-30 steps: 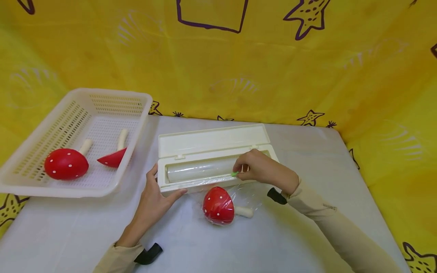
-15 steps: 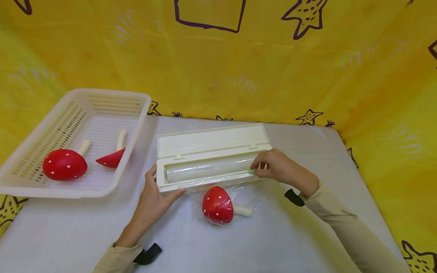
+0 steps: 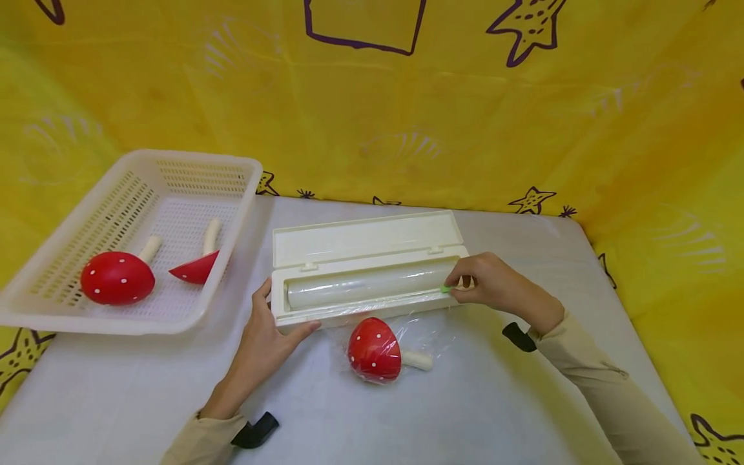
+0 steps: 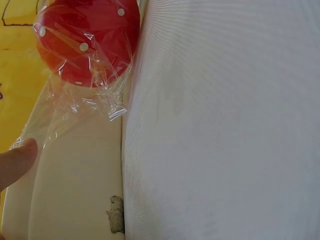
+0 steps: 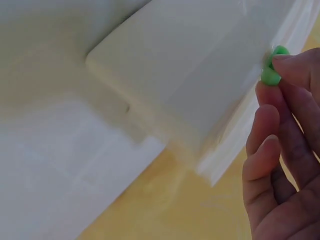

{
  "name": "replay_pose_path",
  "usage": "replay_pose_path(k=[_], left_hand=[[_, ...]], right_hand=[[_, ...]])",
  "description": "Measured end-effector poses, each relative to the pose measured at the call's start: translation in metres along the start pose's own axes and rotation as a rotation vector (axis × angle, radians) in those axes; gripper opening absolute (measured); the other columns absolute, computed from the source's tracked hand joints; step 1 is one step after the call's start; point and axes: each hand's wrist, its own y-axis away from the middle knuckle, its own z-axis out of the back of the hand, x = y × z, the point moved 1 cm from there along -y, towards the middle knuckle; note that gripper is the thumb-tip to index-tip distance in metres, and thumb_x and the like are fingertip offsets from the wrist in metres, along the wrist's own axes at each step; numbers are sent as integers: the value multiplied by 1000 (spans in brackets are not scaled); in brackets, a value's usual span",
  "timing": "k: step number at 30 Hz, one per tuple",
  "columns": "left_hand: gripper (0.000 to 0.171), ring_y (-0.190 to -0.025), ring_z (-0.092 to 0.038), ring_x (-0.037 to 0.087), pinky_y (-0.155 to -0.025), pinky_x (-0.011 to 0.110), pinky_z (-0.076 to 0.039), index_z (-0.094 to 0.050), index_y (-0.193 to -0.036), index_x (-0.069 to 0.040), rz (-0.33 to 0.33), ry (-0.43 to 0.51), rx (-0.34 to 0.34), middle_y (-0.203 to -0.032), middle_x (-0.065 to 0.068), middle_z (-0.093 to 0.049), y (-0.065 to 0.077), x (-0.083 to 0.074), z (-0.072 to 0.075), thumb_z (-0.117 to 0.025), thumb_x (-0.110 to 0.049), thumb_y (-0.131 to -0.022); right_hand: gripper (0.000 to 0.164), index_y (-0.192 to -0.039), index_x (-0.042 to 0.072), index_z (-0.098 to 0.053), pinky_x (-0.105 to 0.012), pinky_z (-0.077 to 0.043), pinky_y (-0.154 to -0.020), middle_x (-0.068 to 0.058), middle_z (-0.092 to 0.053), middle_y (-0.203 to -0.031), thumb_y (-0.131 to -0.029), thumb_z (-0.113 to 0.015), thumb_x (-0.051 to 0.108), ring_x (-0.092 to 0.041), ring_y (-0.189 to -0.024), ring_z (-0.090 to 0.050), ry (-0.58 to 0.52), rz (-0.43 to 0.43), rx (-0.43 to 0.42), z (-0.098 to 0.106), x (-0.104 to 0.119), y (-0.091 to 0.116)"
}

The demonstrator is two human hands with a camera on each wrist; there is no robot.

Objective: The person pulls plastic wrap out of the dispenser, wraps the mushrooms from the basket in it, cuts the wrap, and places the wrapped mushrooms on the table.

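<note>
A white plastic wrap dispenser [image 3: 372, 310] lies with its lid [image 3: 366, 239] raised and a roll of plastic wrap [image 3: 360, 287] inside. At its left end my left hand [image 3: 264, 345] grips the box, thumb [image 4: 20, 155] along the front and the other fingers at the side. My right hand [image 3: 494, 284] pinches a small green slide cutter [image 5: 271, 75] near the right end of the front rail. Clear film runs from the dispenser's front over a red toy mushroom [image 3: 374, 349] with white dots and a pale stem, lying on the table just before the box.
To the left stands a white slotted basket [image 3: 145, 326] with two more mushrooms inside, a whole-looking one [image 3: 116, 278] and one [image 3: 194, 268] partly hidden by the rim. White cloth covers the table [image 3: 325, 426]. A yellow patterned curtain [image 3: 372, 116] hangs behind and at the sides.
My right hand has slid the green cutter rightward along the dispenser's front rail, from right of the middle to near the right end. The left hand, dispenser and mushroom stay put.
</note>
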Motion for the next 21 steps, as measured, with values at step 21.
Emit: replay_pose_path(k=[21], left_hand=[[113,-128,-41,37,-103,57,-38,-11,-153,-2,-65,-108,-39,-146,23,-37,0,-6,3,-87,-34,-76]], right_hand=[[22,-94,5,-76,-19,-48,-56,7,-66,-74,-76,-77,-7,1,-65,-51,77,-50,-187,3,-19,46]])
